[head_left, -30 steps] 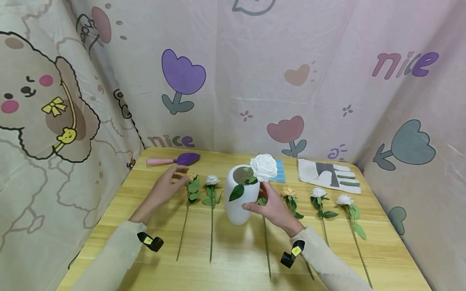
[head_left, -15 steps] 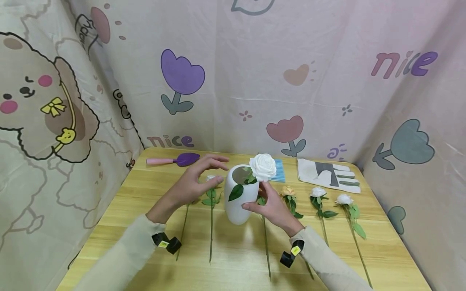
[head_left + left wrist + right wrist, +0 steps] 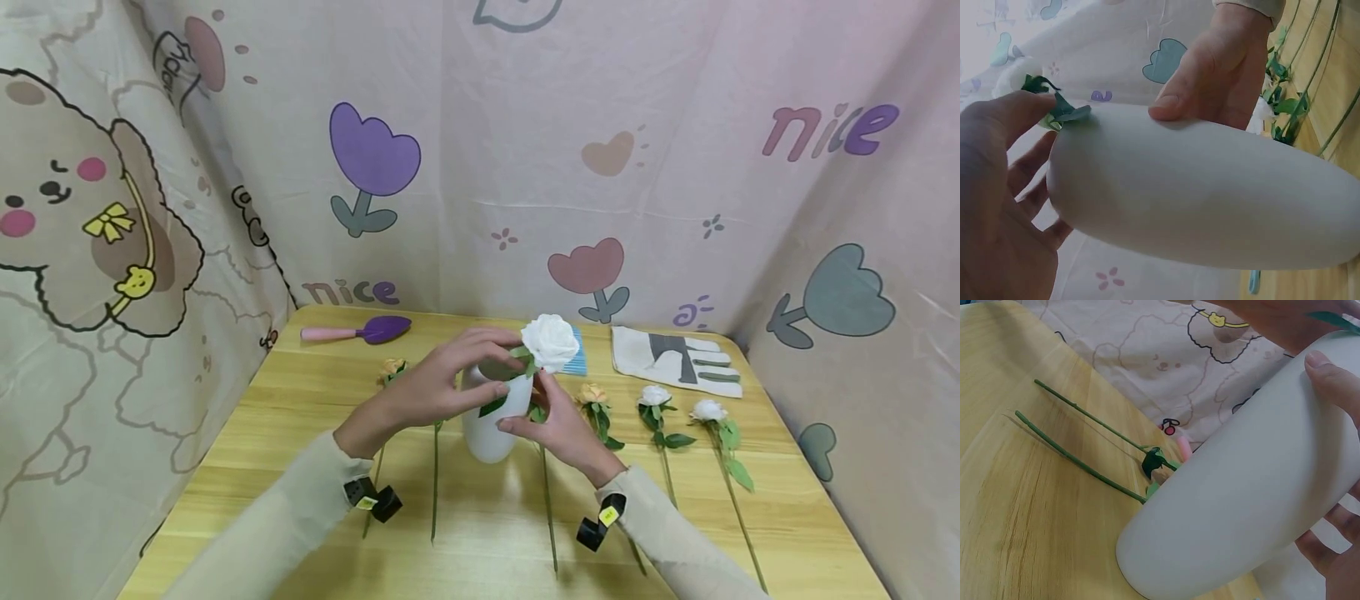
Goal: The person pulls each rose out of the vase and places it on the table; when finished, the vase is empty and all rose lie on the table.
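A white vase stands upright in the head view, held around its right side by my right hand. My right thumb presses the vase wall in the left wrist view. From the vase's mouth a white rose leans to the right. My left hand reaches over the mouth, its bent fingers and thumb at the rose's stem and leaves, just below the bloom. In the left wrist view the left thumb touches the green leaves. The stem inside the vase is hidden.
Other roses lie on the wooden table: an orange one at left, and an orange one and white ones at right. Along the back are a purple trowel, a blue comb-like item and a work glove.
My left hand has moved right, from the orange rose at the left to the vase's mouth. The bloom in the vase has shifted slightly right. My right hand stays on the vase.
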{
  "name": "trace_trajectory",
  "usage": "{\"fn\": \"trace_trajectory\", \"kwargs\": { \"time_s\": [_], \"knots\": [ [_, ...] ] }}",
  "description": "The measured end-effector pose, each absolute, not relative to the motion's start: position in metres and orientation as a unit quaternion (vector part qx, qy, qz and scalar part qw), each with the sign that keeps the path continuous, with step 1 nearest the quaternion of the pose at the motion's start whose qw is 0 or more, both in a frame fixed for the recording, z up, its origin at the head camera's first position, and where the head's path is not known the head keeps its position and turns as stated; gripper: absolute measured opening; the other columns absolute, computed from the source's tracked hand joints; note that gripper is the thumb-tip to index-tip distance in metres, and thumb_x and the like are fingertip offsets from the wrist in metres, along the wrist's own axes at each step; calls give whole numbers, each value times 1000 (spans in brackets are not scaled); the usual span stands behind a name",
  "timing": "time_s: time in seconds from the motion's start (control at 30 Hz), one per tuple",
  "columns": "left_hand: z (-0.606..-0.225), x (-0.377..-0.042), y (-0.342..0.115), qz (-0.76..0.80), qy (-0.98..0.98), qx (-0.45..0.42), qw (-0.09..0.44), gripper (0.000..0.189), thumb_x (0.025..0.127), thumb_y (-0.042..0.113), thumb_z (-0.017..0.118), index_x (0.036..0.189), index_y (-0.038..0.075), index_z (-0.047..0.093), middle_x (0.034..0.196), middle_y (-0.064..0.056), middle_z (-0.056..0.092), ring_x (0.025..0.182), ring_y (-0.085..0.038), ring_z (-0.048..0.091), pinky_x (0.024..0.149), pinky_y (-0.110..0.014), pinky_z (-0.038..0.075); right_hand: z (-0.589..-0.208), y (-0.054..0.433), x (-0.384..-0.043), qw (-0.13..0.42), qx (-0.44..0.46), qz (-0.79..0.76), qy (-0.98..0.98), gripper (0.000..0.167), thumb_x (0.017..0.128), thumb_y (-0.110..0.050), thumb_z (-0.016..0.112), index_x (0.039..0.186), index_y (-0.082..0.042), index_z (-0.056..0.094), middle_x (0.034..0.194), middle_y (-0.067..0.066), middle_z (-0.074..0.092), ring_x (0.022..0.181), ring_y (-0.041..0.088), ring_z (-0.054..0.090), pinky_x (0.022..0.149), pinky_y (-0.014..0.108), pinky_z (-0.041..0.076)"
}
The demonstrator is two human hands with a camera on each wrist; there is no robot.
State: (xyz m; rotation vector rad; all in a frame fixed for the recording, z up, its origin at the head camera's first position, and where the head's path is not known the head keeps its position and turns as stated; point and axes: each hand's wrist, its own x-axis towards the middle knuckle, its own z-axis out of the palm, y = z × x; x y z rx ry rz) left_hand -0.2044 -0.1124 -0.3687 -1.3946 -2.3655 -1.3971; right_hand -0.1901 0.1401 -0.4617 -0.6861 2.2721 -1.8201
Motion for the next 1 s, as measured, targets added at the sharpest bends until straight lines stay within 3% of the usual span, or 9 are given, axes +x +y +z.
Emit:
{"fn": "trace_trajectory", "kwargs": {
  "time_s": [0.1, 0.2, 0.3, 0.5, 0.7, 0.9, 1.0],
  "knots": [
    [-366, -206, -107, -439, -773, -458, 20, 24, 105, 16, 73, 129, 14, 74, 159, -8, 60, 153, -27, 50, 123, -58, 50, -462, 141, -191, 71, -237, -609, 754, 92, 97, -31, 85, 170, -39, 30, 170, 5, 43, 151, 38, 48, 119, 66, 46],
    [-364, -208, -103, -438, -773, -459, 5, 21, 107, 15, 70, 128, 13, 73, 154, -8, 63, 147, -28, 56, 110, -48, 62, -463, 141, -192, 65, -245, -608, 753, 92, 97, -31, 85, 170, -40, 29, 171, 6, 42, 153, 37, 46, 120, 67, 44],
    [-363, -210, -99, -436, -775, -456, -6, 22, 109, 16, 68, 130, 12, 73, 150, -9, 65, 142, -28, 58, 100, -43, 67, -463, 141, -191, 65, -246, -606, 754, 92, 98, -32, 85, 170, -38, 28, 172, 9, 40, 154, 38, 45, 121, 68, 42],
    [-360, -214, -96, -435, -779, -452, 12, 25, 110, 17, 65, 133, 12, 75, 146, -7, 69, 143, -29, 59, 113, -55, 59, -463, 141, -190, 73, -232, -604, 759, 93, 98, -32, 84, 170, -42, 27, 167, 9, 46, 149, 41, 51, 116, 67, 49],
    [-351, -216, -102, -483, -770, -414, 58, 31, 109, 13, 66, 139, 8, 72, 157, -9, 63, 150, -29, 55, 124, -57, 50, -462, 138, -191, 76, -218, -610, 758, 98, 96, -29, 87, 171, -43, 26, 164, 8, 49, 142, 42, 56, 106, 63, 56],
    [-337, -220, -110, -540, -734, -392, 128, 30, 105, -1, 66, 135, -1, 70, 152, -16, 63, 135, -34, 66, 113, -43, 61, -461, 137, -191, 63, -215, -608, 762, 101, 93, -29, 89, 172, -40, 27, 163, 6, 50, 142, 42, 57, 106, 63, 56],
    [-329, -221, -114, -569, -716, -373, 156, 36, 103, -7, 66, 139, -3, 68, 149, -18, 62, 124, -30, 72, 104, -36, 65, -461, 137, -190, 58, -219, -610, 759, 100, 92, -30, 90, 170, -43, 29, 163, 4, 51, 142, 41, 56, 107, 65, 55]
  ]
}}
